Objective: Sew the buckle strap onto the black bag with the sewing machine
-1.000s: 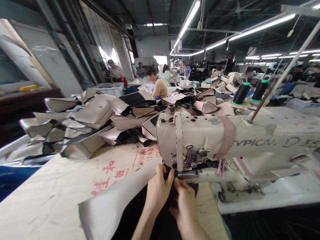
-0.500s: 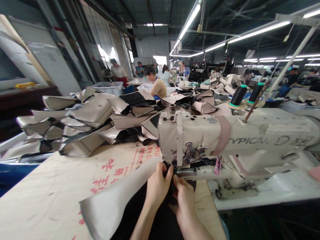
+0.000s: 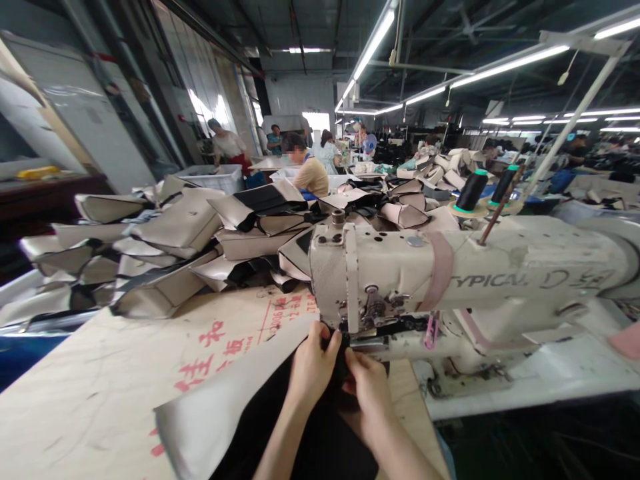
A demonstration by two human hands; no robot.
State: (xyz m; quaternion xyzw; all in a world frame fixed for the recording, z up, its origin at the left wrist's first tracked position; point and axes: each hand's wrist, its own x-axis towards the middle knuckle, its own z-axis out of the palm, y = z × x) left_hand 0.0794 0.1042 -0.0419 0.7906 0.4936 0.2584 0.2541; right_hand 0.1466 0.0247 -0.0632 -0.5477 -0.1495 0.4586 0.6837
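Open board [image 3: 90, 393] at left — cream bag pile [image 3: 175, 227] along far edge, sewing machine [image 3: 380, 260] crowding the right. Black-and-cream piece [image 3: 265, 407] sits beneath and between hands, far end at machine head — left hand [image 3: 313, 363] pinched on it, right hand [image 3: 367, 383] too.

Bottom edge crops the black material [image 3: 330, 440], right edge the sewing machine [image 3: 480, 263]
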